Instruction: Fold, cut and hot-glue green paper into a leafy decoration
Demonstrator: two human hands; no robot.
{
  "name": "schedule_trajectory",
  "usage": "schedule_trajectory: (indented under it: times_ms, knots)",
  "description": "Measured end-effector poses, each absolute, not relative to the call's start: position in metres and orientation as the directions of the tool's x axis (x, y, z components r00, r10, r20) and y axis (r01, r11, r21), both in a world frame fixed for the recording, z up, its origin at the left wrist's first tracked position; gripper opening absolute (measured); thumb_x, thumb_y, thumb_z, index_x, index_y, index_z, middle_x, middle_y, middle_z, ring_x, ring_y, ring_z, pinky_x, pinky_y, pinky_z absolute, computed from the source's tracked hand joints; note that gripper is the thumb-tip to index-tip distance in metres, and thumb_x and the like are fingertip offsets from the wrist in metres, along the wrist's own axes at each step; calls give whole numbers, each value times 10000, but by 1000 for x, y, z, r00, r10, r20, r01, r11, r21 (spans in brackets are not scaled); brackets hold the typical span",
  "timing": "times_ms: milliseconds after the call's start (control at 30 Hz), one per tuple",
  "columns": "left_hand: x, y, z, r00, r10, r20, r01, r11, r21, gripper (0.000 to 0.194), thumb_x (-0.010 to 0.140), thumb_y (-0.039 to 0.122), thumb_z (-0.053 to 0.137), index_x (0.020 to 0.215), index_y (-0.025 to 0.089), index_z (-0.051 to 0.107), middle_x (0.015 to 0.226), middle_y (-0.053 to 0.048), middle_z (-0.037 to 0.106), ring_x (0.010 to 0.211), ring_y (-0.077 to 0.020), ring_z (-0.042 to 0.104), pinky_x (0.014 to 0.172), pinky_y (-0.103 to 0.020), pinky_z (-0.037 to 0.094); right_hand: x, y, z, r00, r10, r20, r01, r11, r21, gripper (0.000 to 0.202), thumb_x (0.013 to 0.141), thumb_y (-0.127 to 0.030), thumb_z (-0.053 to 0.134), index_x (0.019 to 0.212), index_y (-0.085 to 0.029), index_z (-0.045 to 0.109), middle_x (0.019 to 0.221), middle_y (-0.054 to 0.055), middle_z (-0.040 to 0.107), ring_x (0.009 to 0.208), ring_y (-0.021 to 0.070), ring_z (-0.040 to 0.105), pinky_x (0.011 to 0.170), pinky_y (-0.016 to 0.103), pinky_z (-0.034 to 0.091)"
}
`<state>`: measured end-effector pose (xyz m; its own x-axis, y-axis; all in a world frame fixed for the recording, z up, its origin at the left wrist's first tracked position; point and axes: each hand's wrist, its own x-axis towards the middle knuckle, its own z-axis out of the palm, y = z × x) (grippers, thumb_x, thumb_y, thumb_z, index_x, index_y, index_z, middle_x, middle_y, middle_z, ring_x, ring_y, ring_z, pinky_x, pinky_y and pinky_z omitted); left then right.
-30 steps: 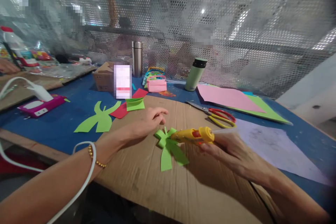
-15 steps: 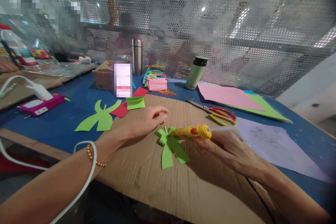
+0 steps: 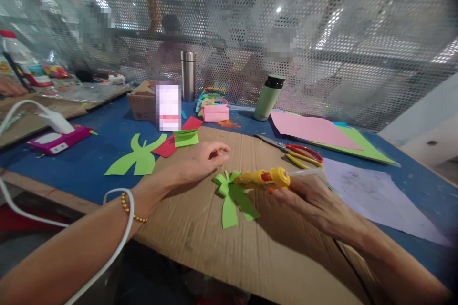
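Note:
My right hand (image 3: 311, 200) is wrapped round a yellow glue gun (image 3: 263, 178), with a clear glue stick (image 3: 304, 171) out of its back end. The gun's nozzle is at the middle of a green paper bow (image 3: 232, 200) lying on brown cardboard (image 3: 200, 228). One loop of the bow is folded in on the left, and two tails point towards me. Just behind the bow, my left hand (image 3: 211, 155) rests on the cardboard, fingers loosely curled and thumb apart, holding nothing. A flat green bow-shaped cutout (image 3: 138, 157) lies on the blue table (image 3: 82, 171) at the left.
Scissors (image 3: 293, 150), a green bottle (image 3: 269, 97) and pink paper (image 3: 311, 128) are behind my right hand. Further back stand a steel flask (image 3: 188, 76), a phone (image 3: 169, 107), a box (image 3: 143, 102) and a pink paper bag (image 3: 215, 112). A white cable (image 3: 129, 219) crosses my left forearm.

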<state>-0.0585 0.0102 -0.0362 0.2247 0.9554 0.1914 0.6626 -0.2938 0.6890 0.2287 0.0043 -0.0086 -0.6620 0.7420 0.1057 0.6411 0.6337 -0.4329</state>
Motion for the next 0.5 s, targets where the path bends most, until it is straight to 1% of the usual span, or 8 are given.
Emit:
schedule_trajectory:
  times_ms: [200, 367, 500]
  knots:
    - [-59, 10, -36, 228, 953, 199, 657, -301, 691, 442, 933, 482, 478, 1254, 252, 677, 1042, -75, 726, 830, -214, 631, 723, -346, 481, 231, 5, -12, -638, 760, 123, 660, 622, -421, 543, 1007, -599, 407, 702, -191, 597, 597, -17, 481, 533, 127, 414, 508, 274, 264]
    - [-59, 11, -36, 232, 949, 213, 657, -314, 685, 418, 939, 479, 478, 1228, 260, 687, 1071, -68, 731, 859, -216, 644, 735, -346, 489, 231, 5, -11, -647, 753, 120, 643, 623, -446, 527, 1005, -602, 412, 770, -199, 656, 601, -16, 488, 529, 131, 419, 500, 269, 267]
    - [-59, 10, -35, 231, 947, 222, 664, -320, 675, 400, 939, 465, 486, 1212, 258, 694, 1096, -66, 734, 889, -222, 649, 747, -346, 497, 229, 3, -10, -639, 761, 116, 645, 611, -459, 537, 999, -609, 417, 760, -195, 663, 591, -15, 480, 526, 133, 425, 496, 268, 279]
